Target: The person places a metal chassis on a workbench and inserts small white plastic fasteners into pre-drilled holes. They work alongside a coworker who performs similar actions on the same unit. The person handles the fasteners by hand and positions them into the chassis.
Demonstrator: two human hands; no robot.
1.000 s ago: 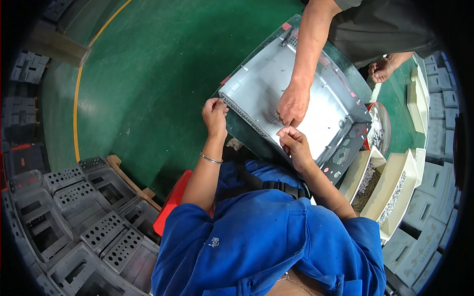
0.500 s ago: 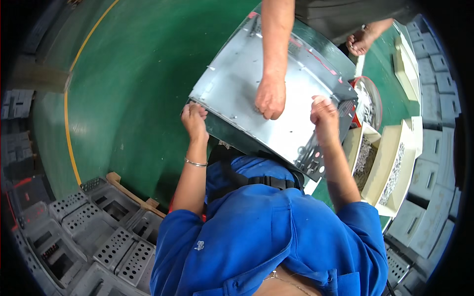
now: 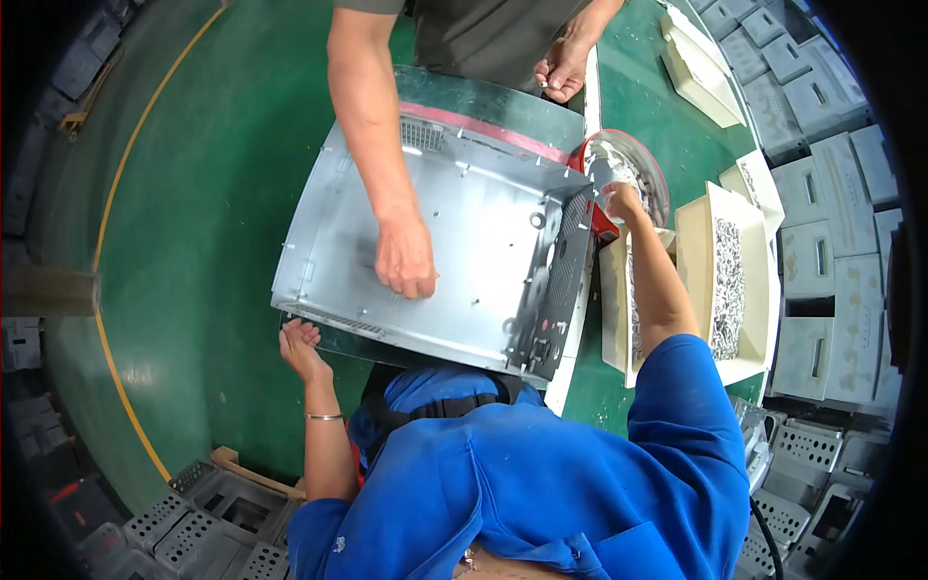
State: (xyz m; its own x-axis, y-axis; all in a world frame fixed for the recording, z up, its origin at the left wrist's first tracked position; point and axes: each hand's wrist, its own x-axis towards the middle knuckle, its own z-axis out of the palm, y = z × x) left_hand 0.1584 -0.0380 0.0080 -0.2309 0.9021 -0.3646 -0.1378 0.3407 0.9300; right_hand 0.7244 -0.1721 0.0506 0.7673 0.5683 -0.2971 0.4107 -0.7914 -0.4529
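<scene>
A shallow grey metal case (image 3: 474, 261) lies open side up in front of me, with small white pegs along its edges. My left hand (image 3: 302, 346) is at its near left corner, fingers curled against the edge. My right hand (image 3: 623, 201) reaches into a round red-rimmed tub (image 3: 660, 184) of small white parts; its fingers are blurred and partly hidden. Across from me a co-worker's hand (image 3: 406, 259) presses down inside the case, fingers bunched. The co-worker's other hand (image 3: 564, 72) holds small pale pieces above the far right side.
Under the case lies a dark, glossy board (image 3: 503, 101). Right of it stand cream bins (image 3: 764, 280) with small parts, and another long cream bin (image 3: 698, 82) farther off. Grey boxes (image 3: 802, 353) are stacked at the right; perforated grey metal housings (image 3: 188, 546) lie at lower left.
The case has turned, its left side swinging nearer me, and sits farther left in view. My right hand has moved from over the case into the tub. My left hand stays by the corner.
</scene>
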